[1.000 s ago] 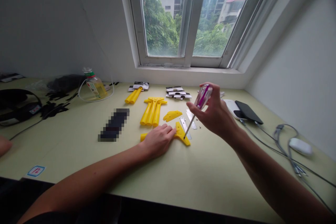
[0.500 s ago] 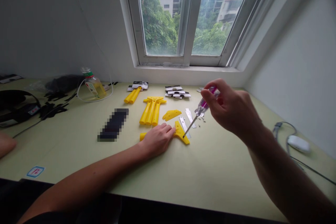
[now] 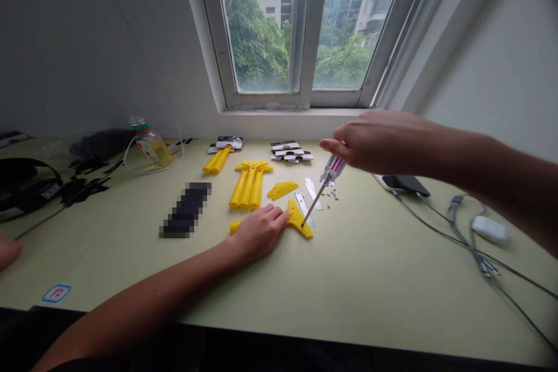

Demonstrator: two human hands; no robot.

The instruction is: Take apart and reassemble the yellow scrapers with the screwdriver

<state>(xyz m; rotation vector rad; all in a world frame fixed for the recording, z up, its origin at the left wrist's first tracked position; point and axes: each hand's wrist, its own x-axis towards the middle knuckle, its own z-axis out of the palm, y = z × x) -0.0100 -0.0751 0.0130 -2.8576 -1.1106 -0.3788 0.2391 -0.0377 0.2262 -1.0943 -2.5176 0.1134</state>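
Screwdriver (image 3: 326,177) aslant, tip down-left on yellow scraper (image 3: 296,218)

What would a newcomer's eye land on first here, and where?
Probably the clear-and-purple screwdriver, slanting from the right hand down to a yellow T-shaped tool, which the left hand holds against the table. Then three similar yellow tools side by side beyond the left hand, and the bright window above the table's far edge.
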